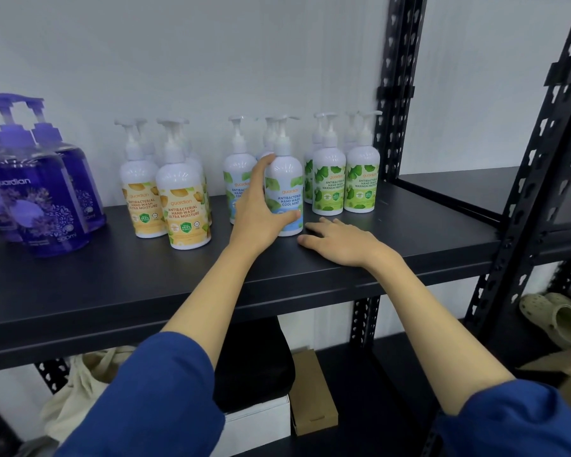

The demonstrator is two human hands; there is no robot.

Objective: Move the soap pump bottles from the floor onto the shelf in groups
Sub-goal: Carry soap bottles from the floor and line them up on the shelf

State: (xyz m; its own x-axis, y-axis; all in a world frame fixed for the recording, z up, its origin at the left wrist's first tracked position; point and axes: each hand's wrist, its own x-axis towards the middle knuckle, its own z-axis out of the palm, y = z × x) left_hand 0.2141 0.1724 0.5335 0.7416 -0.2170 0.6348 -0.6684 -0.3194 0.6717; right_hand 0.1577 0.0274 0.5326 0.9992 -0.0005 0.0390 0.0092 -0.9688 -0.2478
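My left hand [261,209] has its fingers wrapped round the front Cool Mint bottle [285,192], thumb hooked low across the label and the others curled round the left side up near the shoulder, so it's properly clamped on and the bottle looks like it's standing on the shelf [112,285]. My right hand [340,240] is just lying flat, palm down, fingers loosely apart on the shelf right beside the bottle's base, holding nothing. If I were nudging this one into place I'd keep the grip low and slide it rather than lift it, since those pump heads make these things top-heavy and it's tight in there: the other Cool Mint bottles [238,173] sit just behind and left, and the green Maximum Protection group [343,179] is right next to it on the right. I'd square it up with its own lot and leave a gap from the green ones and the yellow Ultra Moisture group [168,199]. The purple bottles [37,199] are well clear on the far left.
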